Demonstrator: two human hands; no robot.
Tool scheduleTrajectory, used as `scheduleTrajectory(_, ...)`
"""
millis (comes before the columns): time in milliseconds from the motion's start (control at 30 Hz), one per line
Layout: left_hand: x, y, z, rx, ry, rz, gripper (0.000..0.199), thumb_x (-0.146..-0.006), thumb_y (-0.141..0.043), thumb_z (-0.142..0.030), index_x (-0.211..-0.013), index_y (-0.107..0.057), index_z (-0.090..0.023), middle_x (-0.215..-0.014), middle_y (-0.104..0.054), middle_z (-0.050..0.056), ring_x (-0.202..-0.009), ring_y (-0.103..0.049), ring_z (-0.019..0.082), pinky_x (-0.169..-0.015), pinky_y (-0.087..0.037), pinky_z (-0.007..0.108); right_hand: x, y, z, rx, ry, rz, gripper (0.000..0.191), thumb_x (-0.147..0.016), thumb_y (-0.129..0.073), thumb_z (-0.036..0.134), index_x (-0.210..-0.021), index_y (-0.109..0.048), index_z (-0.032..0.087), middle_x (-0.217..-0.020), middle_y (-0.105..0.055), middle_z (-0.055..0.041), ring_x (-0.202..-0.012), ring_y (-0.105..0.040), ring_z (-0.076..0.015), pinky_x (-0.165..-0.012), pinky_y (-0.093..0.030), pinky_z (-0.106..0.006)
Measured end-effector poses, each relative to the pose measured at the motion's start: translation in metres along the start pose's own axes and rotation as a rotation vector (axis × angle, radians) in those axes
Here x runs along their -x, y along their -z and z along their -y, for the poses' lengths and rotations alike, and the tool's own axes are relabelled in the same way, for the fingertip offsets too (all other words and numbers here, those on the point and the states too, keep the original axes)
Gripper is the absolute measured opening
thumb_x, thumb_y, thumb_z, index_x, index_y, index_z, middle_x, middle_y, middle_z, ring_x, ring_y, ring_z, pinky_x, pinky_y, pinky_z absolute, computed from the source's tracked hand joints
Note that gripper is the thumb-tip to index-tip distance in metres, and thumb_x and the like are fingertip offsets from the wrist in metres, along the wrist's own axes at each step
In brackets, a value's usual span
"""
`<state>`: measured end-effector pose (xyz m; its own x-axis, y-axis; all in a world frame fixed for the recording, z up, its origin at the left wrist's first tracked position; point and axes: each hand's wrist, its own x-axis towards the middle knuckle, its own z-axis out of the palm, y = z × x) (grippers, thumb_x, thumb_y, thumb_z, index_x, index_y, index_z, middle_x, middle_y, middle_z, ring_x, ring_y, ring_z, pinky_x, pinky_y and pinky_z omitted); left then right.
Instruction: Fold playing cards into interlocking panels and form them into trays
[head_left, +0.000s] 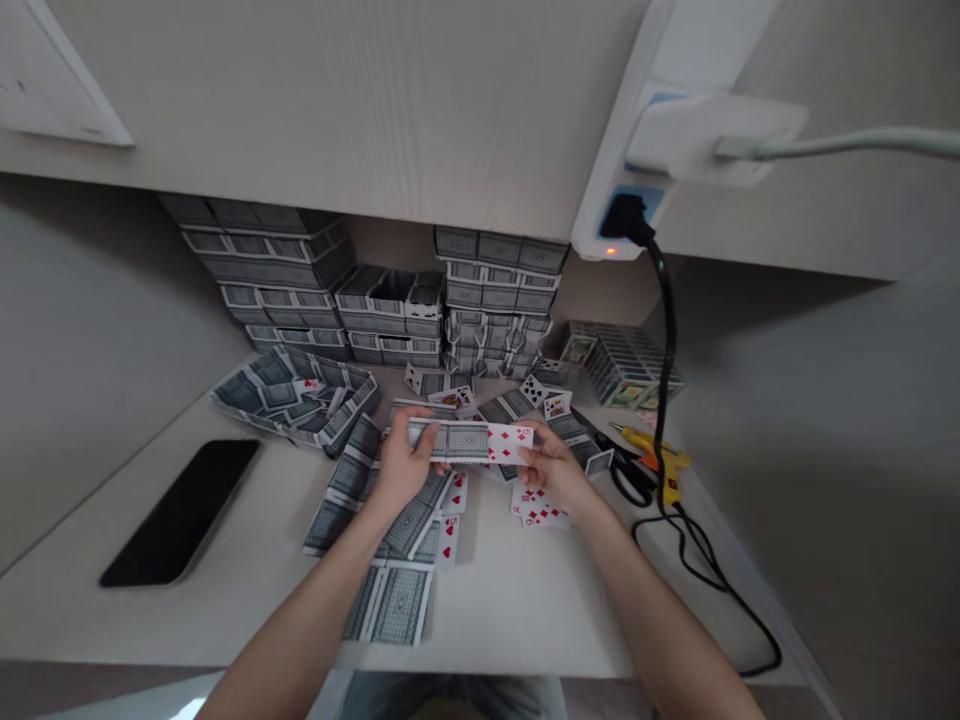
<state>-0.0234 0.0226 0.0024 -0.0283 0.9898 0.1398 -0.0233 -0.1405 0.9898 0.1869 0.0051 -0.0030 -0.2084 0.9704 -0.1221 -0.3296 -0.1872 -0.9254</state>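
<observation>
A strip of joined playing cards [466, 441] is stretched level between my hands, above the desk. Its left part shows patterned grey backs; the right end is a red diamond card face. My left hand [403, 462] pinches the left end, thumb on top. My right hand [556, 468] grips the diamond end, with part of its fingers hidden behind it. Below my left hand lie folded card strips [401, 600] and a five of hearts [448, 540]. Loose diamond cards [541, 508] lie under my right hand.
Stacked card-built boxes [495, 270] stand at the back, with a card-made tray [352, 380] of loose cards before them. A black phone [180, 515] lies left. At right are a yellow glue gun [660, 455], black scissors [630, 475], packed decks [626, 360] and a hanging black cord [669, 340].
</observation>
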Motion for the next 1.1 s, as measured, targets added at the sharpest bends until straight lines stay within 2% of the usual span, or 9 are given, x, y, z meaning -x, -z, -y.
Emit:
scheduleTrajectory(100,0.0,-0.001,0.0,0.005,0.004,0.001,0.031,-0.071,-0.055,-0.035,-0.095,-0.042,-0.021,-0.048,-0.052,-0.005,-0.034,-0.05,0.013,-0.032,-0.038,0.022,0.001,0.0,0.002,-0.009,0.003,0.016,0.046,-0.062,-0.065,0.027,-0.101,-0.043,0.022,-0.055,-0.053,0.0066,-0.035,-0.046,-0.0066,-0.029,-0.033,-0.015)
scheduleTrajectory(300,0.0,0.0,-0.002,0.049,0.028,-0.022,0.031,-0.07,-0.056,-0.034,-0.095,-0.042,-0.022,-0.052,-0.051,-0.005,-0.036,-0.05,0.012,-0.033,-0.042,0.023,0.0,-0.001,-0.002,0.11,0.072,0.001,0.043,-0.065,-0.063,0.03,-0.101,-0.041,0.023,-0.051,-0.055,0.006,-0.04,-0.053,-0.012,-0.036,-0.043,-0.021)
scheduleTrajectory(433,0.001,0.001,-0.009,0.056,0.094,0.007,0.045,-0.056,-0.069,-0.027,-0.094,-0.046,-0.022,-0.08,-0.053,0.0,-0.061,-0.058,0.015,-0.042,-0.051,0.028,0.0,0.001,-0.002,0.128,0.075,0.005,0.041,-0.066,-0.062,0.031,-0.1,-0.04,0.024,-0.05,-0.054,0.0066,-0.038,-0.052,-0.0113,-0.034,-0.041,-0.02)
scheduleTrajectory(533,0.001,0.002,-0.012,0.085,0.135,0.034,0.047,-0.05,-0.072,-0.024,-0.09,-0.048,-0.021,-0.082,-0.05,-0.001,-0.07,-0.056,0.016,-0.047,-0.053,0.03,0.0,0.004,0.0,0.147,0.067,0.004,0.04,-0.065,-0.062,0.033,-0.098,-0.041,0.024,-0.05,-0.052,0.0073,-0.036,-0.049,-0.01,-0.031,-0.038,-0.019)
scheduleTrajectory(733,0.001,0.002,-0.01,0.126,0.173,0.056,0.045,-0.052,-0.071,-0.025,-0.088,-0.046,-0.02,-0.078,-0.049,-0.002,-0.07,-0.055,0.015,-0.05,-0.054,0.032,0.001,0.005,0.002,0.176,0.071,0.029,0.039,-0.066,-0.061,0.032,-0.099,-0.041,0.024,-0.051,-0.052,0.0075,-0.034,-0.047,-0.0089,-0.029,-0.035,-0.018)
scheduleTrajectory(900,0.002,0.002,-0.011,0.134,0.206,0.048,0.048,-0.052,-0.071,-0.023,-0.093,-0.047,-0.022,-0.085,-0.049,-0.001,-0.073,-0.057,0.016,-0.052,-0.055,0.033,0.001,0.002,-0.002,0.191,0.026,0.016,0.049,-0.065,-0.063,0.034,-0.105,-0.037,0.023,-0.049,-0.056,0.0073,-0.037,-0.054,-0.0129,-0.034,-0.043,-0.023)
scheduleTrajectory(1000,0.002,0.002,-0.011,0.141,0.231,0.065,0.051,-0.053,-0.07,-0.021,-0.099,-0.047,-0.023,-0.09,-0.05,0.001,-0.075,-0.058,0.017,-0.054,-0.055,0.035,-0.001,0.002,-0.008,0.211,-0.022,-0.003,0.042,-0.065,-0.062,0.037,-0.097,-0.042,0.018,-0.048,-0.058,0.0052,-0.038,-0.056,-0.0141,-0.036,-0.045,-0.023)
scheduleTrajectory(1100,0.001,0.002,-0.01,0.156,0.239,0.085,0.046,-0.056,-0.068,-0.021,-0.097,-0.047,-0.023,-0.09,-0.049,0.0,-0.075,-0.058,0.017,-0.054,-0.055,0.037,-0.002,0.004,-0.011,0.209,-0.034,-0.014,0.036,-0.065,-0.062,0.039,-0.087,-0.046,0.016,-0.044,-0.056,0.0054,-0.034,-0.053,-0.0124,-0.032,-0.042,-0.021)
